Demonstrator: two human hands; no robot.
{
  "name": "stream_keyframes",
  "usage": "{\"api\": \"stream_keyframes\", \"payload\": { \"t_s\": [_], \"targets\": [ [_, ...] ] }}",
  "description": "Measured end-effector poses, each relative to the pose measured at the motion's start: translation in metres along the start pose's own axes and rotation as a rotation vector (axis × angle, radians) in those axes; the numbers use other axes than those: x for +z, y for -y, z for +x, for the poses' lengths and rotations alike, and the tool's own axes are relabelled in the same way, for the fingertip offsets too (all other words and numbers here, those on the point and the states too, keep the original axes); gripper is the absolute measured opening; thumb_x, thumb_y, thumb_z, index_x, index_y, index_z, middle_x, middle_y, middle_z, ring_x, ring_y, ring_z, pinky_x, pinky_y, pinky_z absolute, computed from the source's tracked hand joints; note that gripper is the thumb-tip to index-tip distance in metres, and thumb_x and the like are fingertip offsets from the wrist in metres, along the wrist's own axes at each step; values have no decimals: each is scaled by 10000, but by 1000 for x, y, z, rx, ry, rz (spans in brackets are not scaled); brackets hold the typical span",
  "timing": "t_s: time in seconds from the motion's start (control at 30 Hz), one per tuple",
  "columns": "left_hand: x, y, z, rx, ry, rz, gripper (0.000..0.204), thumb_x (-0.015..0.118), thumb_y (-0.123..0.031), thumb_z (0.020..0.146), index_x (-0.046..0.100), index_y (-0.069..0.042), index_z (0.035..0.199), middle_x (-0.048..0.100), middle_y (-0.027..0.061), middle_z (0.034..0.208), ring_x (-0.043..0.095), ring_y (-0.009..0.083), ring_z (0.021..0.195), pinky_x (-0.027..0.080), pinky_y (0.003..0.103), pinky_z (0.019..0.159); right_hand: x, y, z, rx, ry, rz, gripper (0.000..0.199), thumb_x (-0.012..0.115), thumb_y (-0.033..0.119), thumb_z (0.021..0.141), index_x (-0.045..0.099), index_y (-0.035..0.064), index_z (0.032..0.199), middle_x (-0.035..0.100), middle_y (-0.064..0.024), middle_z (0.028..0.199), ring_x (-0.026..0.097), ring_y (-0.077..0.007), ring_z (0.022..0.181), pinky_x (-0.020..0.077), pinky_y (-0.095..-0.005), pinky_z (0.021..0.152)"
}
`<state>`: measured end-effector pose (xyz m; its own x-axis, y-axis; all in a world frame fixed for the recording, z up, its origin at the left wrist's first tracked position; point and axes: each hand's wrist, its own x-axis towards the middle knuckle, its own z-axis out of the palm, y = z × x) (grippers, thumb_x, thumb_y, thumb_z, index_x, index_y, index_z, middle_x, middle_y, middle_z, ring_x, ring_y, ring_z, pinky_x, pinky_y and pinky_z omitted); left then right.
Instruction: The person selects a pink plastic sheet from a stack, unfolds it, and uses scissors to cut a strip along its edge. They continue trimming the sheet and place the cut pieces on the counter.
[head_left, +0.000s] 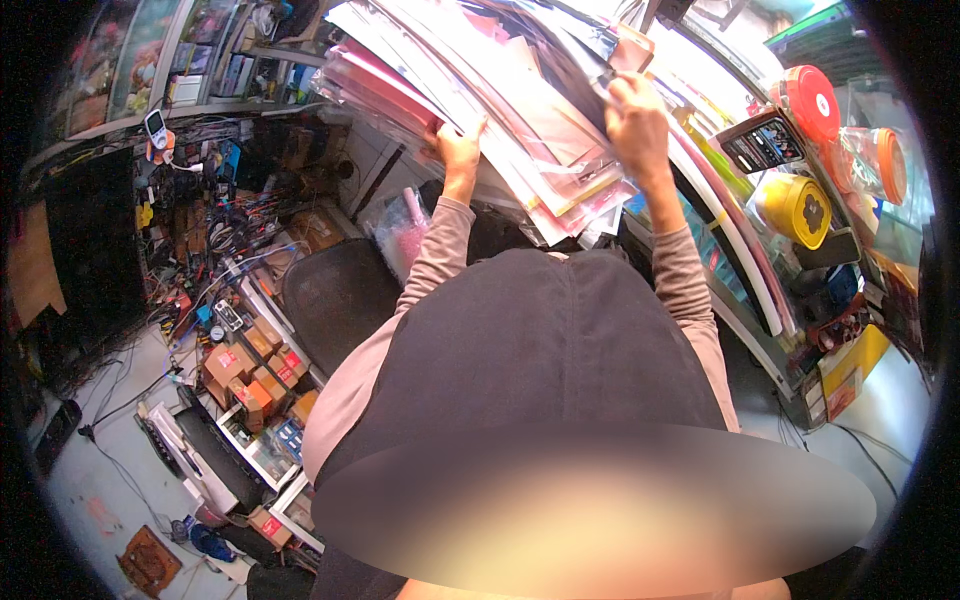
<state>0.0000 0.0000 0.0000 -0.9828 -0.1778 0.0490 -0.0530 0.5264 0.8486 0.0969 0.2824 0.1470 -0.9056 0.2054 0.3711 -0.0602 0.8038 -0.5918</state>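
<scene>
A thick, slanting stack of paper sheets (500,110), pink, white and cream, some in clear plastic sleeves, lies in front of me under bright glare. My left hand (458,150) is closed on the stack's left edge, with the thumb up along the sheets. Over the right side of the stack is my right hand (637,125), its fingers curled closed by a dark strip; what they hold cannot be made out. A small pinkish-brown object (631,48) shows just beyond its knuckles.
At right stand a red-lidded container (808,100), a yellow container (795,208) and a phone-like device (762,142). Small cardboard boxes (262,365) are piled at left beside a dark chair seat (340,300). Cables and tools clutter the far left; cables lie on the floor.
</scene>
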Motion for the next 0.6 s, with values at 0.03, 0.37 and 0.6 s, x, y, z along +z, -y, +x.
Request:
{"api": "stream_keyframes", "payload": {
  "t_s": [0.03, 0.37, 0.6],
  "targets": [
    [-1, -3, -3, 0, 9, -19, 274, 845, -114, 789, 715, 41, 974, 724, 78, 952, 651, 160, 860, 511, 310, 803, -1, 0, -2, 5, 5, -2, 188, 680, 62, 822, 679, 38, 1009, 652, -181, 1243, 662, -344, 1047, 510, -448, 927],
    [-3, -19, -1, 3, 48, -53, 227, 825, -93, 811, 703, 32, 957, 698, 50, 917, 613, 135, 812, 493, 293, 747, 37, 31, -57, -241, 214, 25, 292, 587, 70, 833, 643, 123, 1115, 649, -90, 1165, 626, -244, 1150, 399, -509, 1076],
    [-9, -48, -7, -80, 82, -159, 396, 828, -254, 815, 703, 65, 1014, 684, 117, 1019, 554, 218, 1000, 389, 408, 924, 48, 38, -62, -308, 183, -56, 194, 592, 91, 843, 659, 111, 1023, 660, -135, 1154, 644, -261, 1116, 454, -470, 1039]
  ]
}}
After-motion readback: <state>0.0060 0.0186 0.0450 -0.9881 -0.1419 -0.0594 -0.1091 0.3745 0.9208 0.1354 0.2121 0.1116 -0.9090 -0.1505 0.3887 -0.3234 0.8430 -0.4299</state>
